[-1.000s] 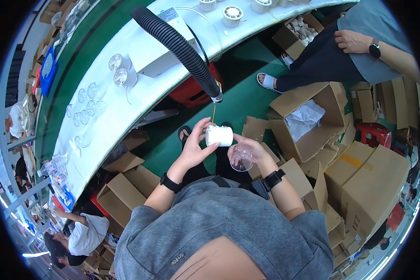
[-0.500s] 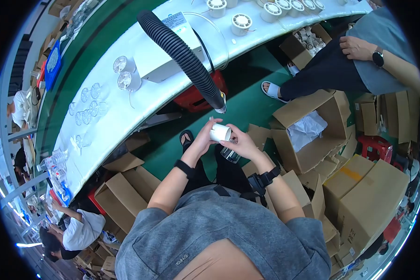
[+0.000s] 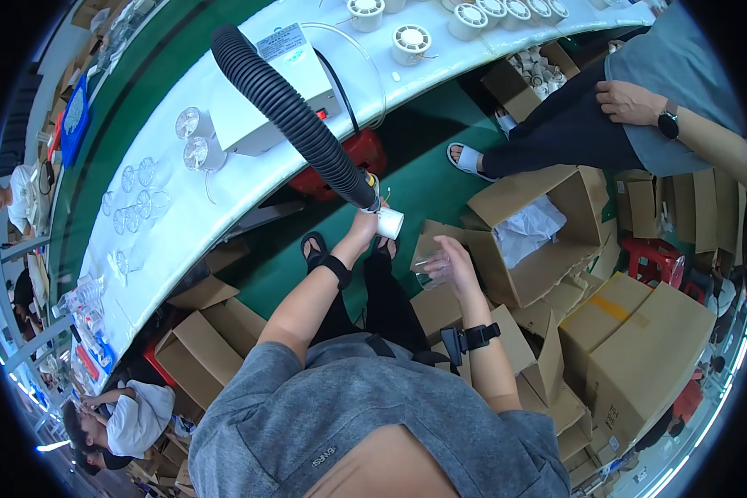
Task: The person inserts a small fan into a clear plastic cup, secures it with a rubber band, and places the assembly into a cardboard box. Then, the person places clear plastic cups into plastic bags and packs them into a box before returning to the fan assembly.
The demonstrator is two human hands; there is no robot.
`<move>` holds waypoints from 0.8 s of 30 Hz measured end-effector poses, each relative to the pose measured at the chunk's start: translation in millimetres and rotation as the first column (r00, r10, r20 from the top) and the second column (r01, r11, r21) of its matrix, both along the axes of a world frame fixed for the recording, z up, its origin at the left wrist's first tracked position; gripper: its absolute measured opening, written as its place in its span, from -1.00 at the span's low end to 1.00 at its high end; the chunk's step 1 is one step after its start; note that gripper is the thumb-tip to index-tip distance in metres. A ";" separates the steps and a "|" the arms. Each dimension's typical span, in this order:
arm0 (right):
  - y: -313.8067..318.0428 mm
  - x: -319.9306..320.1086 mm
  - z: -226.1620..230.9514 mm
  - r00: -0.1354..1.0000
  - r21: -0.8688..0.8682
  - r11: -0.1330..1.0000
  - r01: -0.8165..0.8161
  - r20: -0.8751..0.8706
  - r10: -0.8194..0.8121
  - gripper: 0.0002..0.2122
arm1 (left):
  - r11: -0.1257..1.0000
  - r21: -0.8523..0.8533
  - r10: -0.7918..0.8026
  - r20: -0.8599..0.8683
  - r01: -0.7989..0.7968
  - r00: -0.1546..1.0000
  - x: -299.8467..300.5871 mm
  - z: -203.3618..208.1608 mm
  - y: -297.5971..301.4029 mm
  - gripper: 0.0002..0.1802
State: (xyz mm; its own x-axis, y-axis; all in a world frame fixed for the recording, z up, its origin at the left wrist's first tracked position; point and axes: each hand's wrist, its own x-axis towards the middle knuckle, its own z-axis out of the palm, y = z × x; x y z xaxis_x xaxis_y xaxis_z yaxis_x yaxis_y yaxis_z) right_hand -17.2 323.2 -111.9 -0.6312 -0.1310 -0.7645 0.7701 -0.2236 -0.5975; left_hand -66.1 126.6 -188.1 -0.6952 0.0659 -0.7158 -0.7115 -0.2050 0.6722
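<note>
My left hand (image 3: pixel 364 226) is closed round a white cylinder (image 3: pixel 391 222), its fingers partly hidden behind the metal tip of the black corrugated hose (image 3: pixel 295 120). The cylinder is right beside that tip; whether they touch I cannot tell. A thin wire end shows above the cylinder. Apart from it, to the right, my right hand (image 3: pixel 460 264) grips a clear plastic cup-like piece (image 3: pixel 434 270), which is faint against the cardboard behind it.
On the white curved table (image 3: pixel 249 195) stand a white machine box (image 3: pixel 270 91), clear wheel-shaped parts (image 3: pixel 144 203) and round white vented units (image 3: pixel 411 43). Cardboard boxes (image 3: pixel 539 241) crowd my right side. A co-worker's hand (image 3: pixel 631 103) rests on a leg at the upper right.
My hands have moved apart. My left hand took the white cylinder up beside the hose tip, while the right drew away to the right with the clear piece. The view shifted slightly.
</note>
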 end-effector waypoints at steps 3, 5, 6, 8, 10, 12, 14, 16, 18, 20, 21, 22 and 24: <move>-2.6 0.6 -5.4 0.975 -0.243 0.951 0.189 0.160 -0.153 -0.63 | 1.000 0.006 0.016 0.048 -0.016 0.999 6.3 5.1 -13.1 -0.73; -13.6 -11.9 -14.4 0.927 -0.383 0.860 0.338 0.292 -0.235 -0.65 | 0.998 0.020 0.054 0.151 -0.058 0.987 14.8 13.5 -26.9 -0.69; -21.2 -18.8 -19.3 0.896 -0.443 0.798 0.410 0.360 -0.260 -0.66 | 0.999 0.015 0.049 0.146 -0.052 0.988 21.3 19.1 -37.4 -0.69; -45.2 -32.0 -32.7 0.920 -0.469 0.809 0.355 0.329 -0.213 -0.67 | 0.966 0.152 0.152 0.311 -0.207 0.938 40.2 33.7 -66.1 -0.63; -68.0 -43.0 -40.6 0.941 -0.489 0.819 0.302 0.293 -0.171 -0.68 | 0.937 0.207 0.196 0.359 -0.282 0.913 66.2 38.5 -98.4 -0.60; -88.9 -51.3 -46.5 0.924 -0.453 0.824 0.340 0.326 -0.202 -0.68 | 0.882 0.274 0.258 0.401 -0.384 0.879 89.9 51.7 -125.2 -0.61; -100.6 -52.5 -48.9 0.914 -0.442 0.821 0.361 0.341 -0.219 -0.68 | 0.870 0.286 0.279 0.388 -0.402 0.878 116.7 53.8 -153.7 -0.61; -104.7 -50.8 -52.2 0.887 -0.403 0.810 0.425 0.361 -0.286 -0.68 | 0.854 0.304 0.299 0.379 -0.423 0.876 129.1 55.4 -170.8 -0.61; -107.3 -50.2 -51.0 0.874 -0.384 0.805 0.452 0.371 -0.314 -0.69 | 0.790 0.282 0.417 0.403 -0.544 0.814 137.9 59.7 -179.0 -0.64; -108.3 -54.0 -50.1 0.877 -0.375 0.801 0.467 0.316 -0.363 -0.70 | 0.753 0.272 0.470 0.413 -0.598 0.780 140.9 60.0 -183.6 -0.65; -108.0 -53.7 -49.0 0.876 -0.371 0.798 0.476 0.287 -0.388 -0.70 | 0.745 0.275 0.480 0.411 -0.608 0.775 139.8 58.2 -183.8 -0.65; -108.1 -52.6 -47.9 0.875 -0.373 0.796 0.477 0.284 -0.391 -0.70 | 0.737 0.278 0.490 0.408 -0.617 0.770 136.0 57.9 -183.0 -0.65; -107.1 -48.8 -45.3 0.915 -0.256 0.880 0.400 0.167 -0.367 -0.71 | 0.732 0.285 0.494 0.404 -0.619 0.770 125.7 62.5 -177.5 -0.65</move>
State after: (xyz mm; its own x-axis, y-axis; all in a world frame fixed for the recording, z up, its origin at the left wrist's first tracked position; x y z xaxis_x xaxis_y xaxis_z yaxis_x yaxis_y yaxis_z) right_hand -66.0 216.1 -157.3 -0.5896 -0.1134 -0.7997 0.6470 -0.6590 -0.3835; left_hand 59.6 -50.9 -125.6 -0.4654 0.0409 -0.8842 -0.5253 -0.8167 0.2387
